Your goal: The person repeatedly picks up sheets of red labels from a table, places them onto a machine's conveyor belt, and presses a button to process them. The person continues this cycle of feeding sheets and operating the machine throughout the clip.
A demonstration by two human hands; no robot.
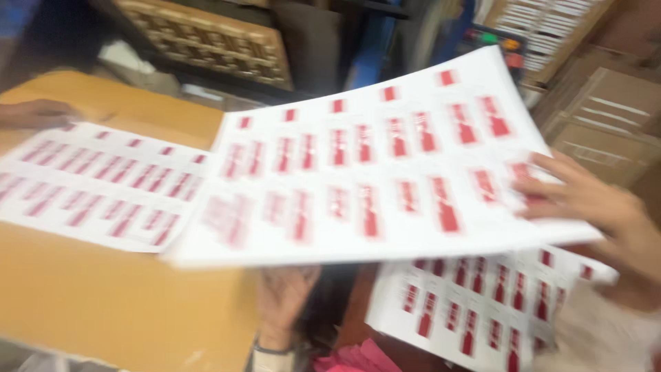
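one big white sheet of red labels held up mid-air, long axis running left to right, tilted up at the far right. right hand grips its right edge, fingers spread; left hand underneath, mostly hidden, grip unclear. more sheets on the cardboard. all blurry.

A cluttered workroom seen from above, blurred. A tan cardboard surface fills the lower left. Behind it stands a carved wooden lattice panel beside a blue upright post. Brown cardboard boxes are stacked at the right, under warm indoor light.
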